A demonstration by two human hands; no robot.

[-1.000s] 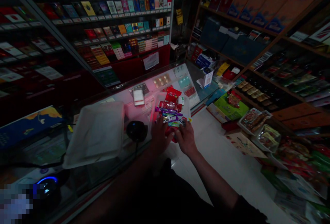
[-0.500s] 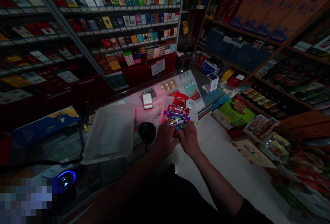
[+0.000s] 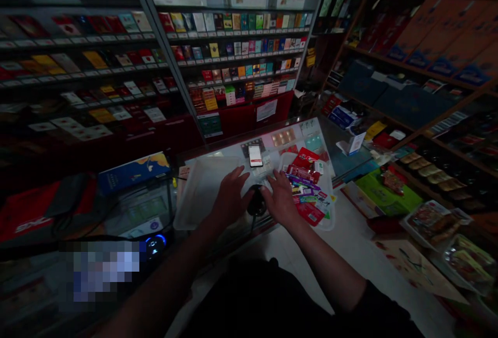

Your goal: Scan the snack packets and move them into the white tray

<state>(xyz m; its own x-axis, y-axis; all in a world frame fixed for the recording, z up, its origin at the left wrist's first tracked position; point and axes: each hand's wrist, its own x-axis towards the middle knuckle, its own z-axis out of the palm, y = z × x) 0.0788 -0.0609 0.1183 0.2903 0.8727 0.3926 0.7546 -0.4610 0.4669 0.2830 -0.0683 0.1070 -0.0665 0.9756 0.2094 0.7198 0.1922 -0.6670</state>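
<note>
My left hand (image 3: 230,198) is over the right side of a bare white plastic tray (image 3: 200,193), fingers apart and holding nothing. My right hand (image 3: 280,200), also open, reaches beside the left edge of a second white tray (image 3: 329,222). In that tray lie snack packets: a red packet (image 3: 307,157), a purple packet (image 3: 301,180) and several others. Between my two hands stands a rounded black device (image 3: 257,206) with a cable; both thumbs are close to it, and I cannot tell whether they touch it.
A phone (image 3: 255,156) with a lit screen lies on the glass counter (image 3: 350,159) beyond my hands. A blue box (image 3: 132,173) and a red bag (image 3: 27,216) are to the left. Shelves of small packs (image 3: 233,47) line the back; goods fill the right side.
Both hands have left the packets in the right-hand tray and moved left. My left hand is now over the bare tray, the right beside the black device. The view has shifted left and up.
</note>
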